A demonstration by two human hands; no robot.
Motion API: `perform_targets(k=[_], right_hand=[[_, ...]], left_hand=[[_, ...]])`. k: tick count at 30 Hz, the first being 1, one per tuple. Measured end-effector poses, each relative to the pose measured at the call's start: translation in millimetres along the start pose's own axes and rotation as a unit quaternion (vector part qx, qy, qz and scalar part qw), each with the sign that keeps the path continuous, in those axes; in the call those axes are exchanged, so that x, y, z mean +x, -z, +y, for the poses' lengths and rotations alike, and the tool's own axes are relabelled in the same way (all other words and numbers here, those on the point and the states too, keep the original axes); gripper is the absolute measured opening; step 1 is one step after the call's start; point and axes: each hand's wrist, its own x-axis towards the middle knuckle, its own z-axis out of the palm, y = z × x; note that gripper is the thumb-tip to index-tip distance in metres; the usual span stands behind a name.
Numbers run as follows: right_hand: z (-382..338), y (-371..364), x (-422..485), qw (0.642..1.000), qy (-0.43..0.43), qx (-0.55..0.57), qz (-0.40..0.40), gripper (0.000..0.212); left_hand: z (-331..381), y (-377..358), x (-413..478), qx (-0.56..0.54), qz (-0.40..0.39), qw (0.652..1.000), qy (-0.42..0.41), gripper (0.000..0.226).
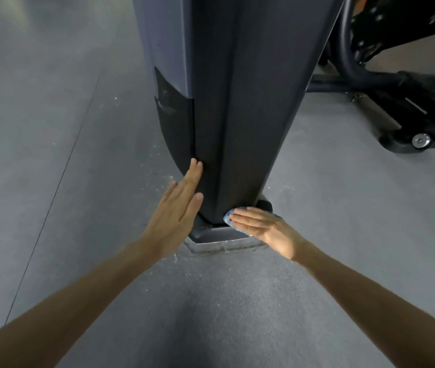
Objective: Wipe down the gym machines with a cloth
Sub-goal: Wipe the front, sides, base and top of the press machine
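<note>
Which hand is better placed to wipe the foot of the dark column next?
Right. The right hand presses the blue cloth flat against the bottom of the column, just above the foot. The left hand lies flat on the column's side, higher up, without cloth.

Cloth (227, 217): blue, almost all hidden under the right grip (261, 227); only a bunched edge shows past the fingertips, plus a sliver beside the wrist.
Machine column (237, 102): cut off by the top edge.
Column foot (216, 233): both corners hidden, 1 behind each grip.
Left grip (179, 205): palm side hidden, flat against the column.
Forearms: both run out of the bottom corners.
Second machine (397, 83): cut off by the top and right edges; its left part is hidden behind the column.
Yellow part (347, 13): blurred and mostly hidden by the frame; cannot tell what it is.
Floor specks (163, 181): pale, too small to tell.
</note>
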Motion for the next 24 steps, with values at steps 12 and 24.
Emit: perform_targets(k=[12,24], right_hand=[[-49.1,45.3,81.9,0.586,-0.498,0.312,0.557,0.050],[-61.1,-46.2,31.8,0.650,-0.615,0.319,0.313,0.046]], left_hand=[[-6.4,4.0,1.7,0.008,-0.045,0.999,-0.018,0.052],[-5.4,5.8,2.1,-0.009,-0.068,0.998,-0.011,0.042]])
